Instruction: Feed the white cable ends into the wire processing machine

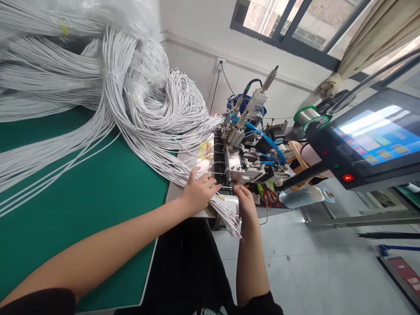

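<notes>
A thick bundle of thin white cables (154, 162) sweeps across the table, and its loose ends (229, 218) hang past the table edge between my hands. My left hand (199, 192) lies over these cables, its fingertips closed on one white cable (226, 187) at the front of the machine (234, 159). At that cable's far end, my right hand (246, 201) is pinched; the tip itself is hidden by the fingers. Several single cables run from the bundle into the machine's black feed track (219, 153).
A green table mat (108, 197) lies on my left under more cables and plastic wrap (141, 22). To the right are a tilted screen (377, 135), a solder wire spool (310, 118), red-handled scissors (271, 198) and a bottle (302, 197). A white cylinder (232, 204) sits below the machine.
</notes>
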The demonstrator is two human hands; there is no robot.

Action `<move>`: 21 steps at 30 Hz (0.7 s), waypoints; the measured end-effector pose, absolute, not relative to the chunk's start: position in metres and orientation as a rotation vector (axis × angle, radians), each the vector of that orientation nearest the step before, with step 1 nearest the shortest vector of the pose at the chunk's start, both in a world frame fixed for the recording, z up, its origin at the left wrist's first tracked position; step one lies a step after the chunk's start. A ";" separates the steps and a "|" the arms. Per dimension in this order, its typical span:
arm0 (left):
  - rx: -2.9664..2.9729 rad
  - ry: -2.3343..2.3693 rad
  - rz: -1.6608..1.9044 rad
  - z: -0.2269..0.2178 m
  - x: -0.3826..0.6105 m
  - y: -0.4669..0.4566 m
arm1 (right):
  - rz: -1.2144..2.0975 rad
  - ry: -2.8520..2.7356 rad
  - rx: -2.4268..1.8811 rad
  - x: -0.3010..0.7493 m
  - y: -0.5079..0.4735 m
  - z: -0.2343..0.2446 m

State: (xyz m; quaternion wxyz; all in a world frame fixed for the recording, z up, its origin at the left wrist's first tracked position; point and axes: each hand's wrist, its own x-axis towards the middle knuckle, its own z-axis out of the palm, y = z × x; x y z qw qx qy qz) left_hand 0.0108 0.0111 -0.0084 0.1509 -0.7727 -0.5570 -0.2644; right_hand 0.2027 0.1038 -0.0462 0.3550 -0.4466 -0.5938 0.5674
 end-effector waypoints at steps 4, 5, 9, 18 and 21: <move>-2.213 -1.590 -0.757 -0.009 0.010 0.011 | 1.169 -1.624 -1.236 0.216 0.089 -0.031; -2.210 -1.585 -0.759 -0.010 0.010 0.011 | 1.085 -1.639 -1.253 0.221 0.082 -0.025; -2.212 -1.587 -0.754 -0.010 0.010 0.011 | 0.996 -1.837 -1.195 0.237 0.053 0.001; -2.224 -1.580 -0.752 -0.010 0.010 0.011 | 0.947 -2.176 -1.054 0.235 0.028 0.012; -2.228 -1.580 -0.741 -0.011 0.010 0.012 | 0.926 -2.168 -1.053 0.233 0.028 0.012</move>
